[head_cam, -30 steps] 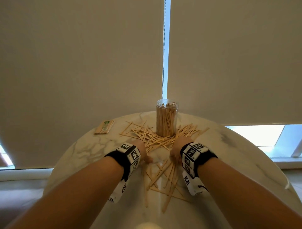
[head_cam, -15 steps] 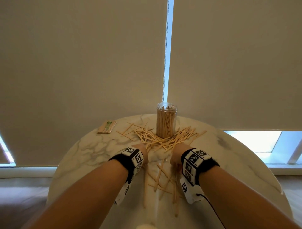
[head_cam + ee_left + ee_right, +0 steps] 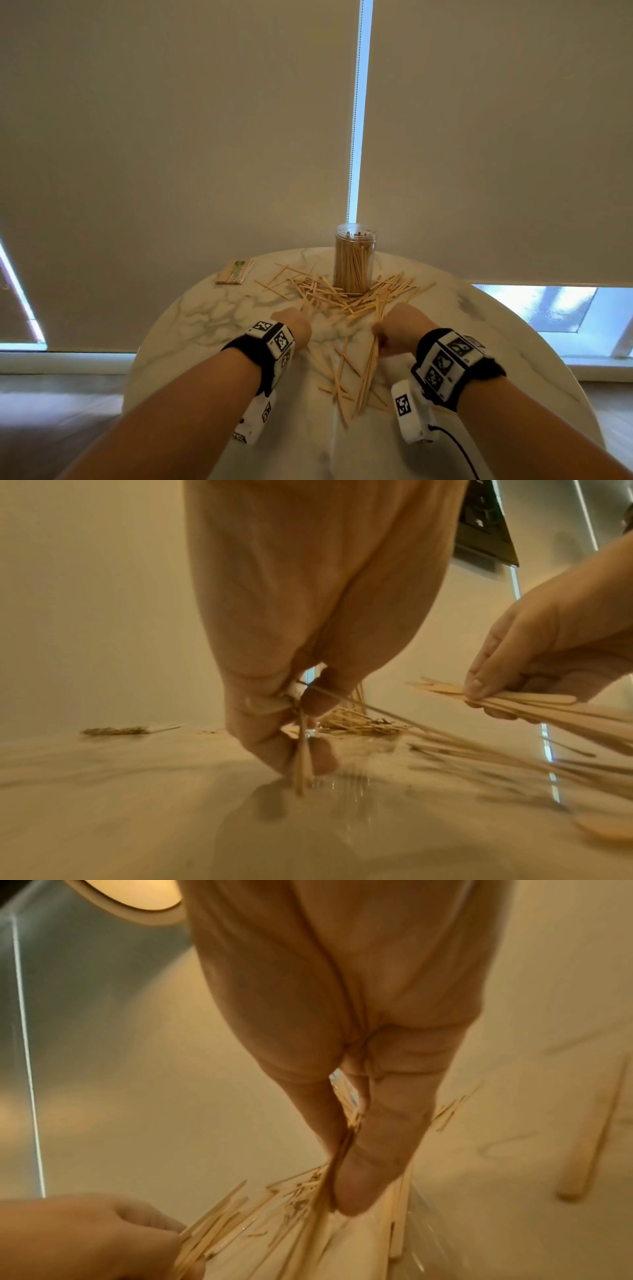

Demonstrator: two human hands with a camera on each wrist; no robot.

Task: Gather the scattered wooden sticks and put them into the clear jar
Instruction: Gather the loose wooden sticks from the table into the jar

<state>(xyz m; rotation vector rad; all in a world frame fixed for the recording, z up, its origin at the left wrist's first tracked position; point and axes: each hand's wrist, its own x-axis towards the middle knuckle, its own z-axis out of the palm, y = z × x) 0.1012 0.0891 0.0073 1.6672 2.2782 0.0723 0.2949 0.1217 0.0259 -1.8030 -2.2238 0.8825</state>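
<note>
Bare forearms, no sleeves. Black wrist straps (image 3: 455, 370) on both, each carrying white blocks (image 3: 274, 337) with black square-code markers. Black cable (image 3: 460, 452) trails off right wrist's white unit (image 3: 412, 413).

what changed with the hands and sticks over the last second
The right hand has lifted a bundle of sticks off the near pile and now holds it in its grip, tilted above the table. The left hand has drawn slightly left and pinches a few sticks. The jar, the far pile and the wrapped packet stayed put.
</note>
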